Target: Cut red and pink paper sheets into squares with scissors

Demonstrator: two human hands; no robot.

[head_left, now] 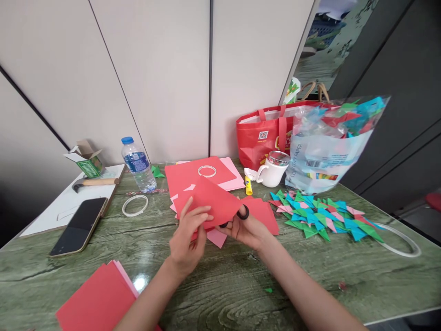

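A sheet of red paper (215, 200) is held up at a tilt over the table. My left hand (188, 234) grips its near left side, fingers on the front face and thumb below. At the right edge, my right hand (248, 232) is closed on scissors (245, 212); their black finger loops show, while the blades are hidden by the paper. Just behind lie stacked red sheets (182, 172) over pink sheets, with a white ring (207, 171) on top. More red paper (263, 216) rests to the right of my right hand, and a pink piece (217, 238) lies beneath.
Left are a phone (81, 225), hammer (96, 182), small box (87, 161), water bottle (137, 165) and white ring (135, 205). A red stack (98, 299) lies front left. Right: glue stick (248, 185), mug (274, 170), red bag (250, 138), plastic bag (317, 161), folded paper pieces (320, 214).
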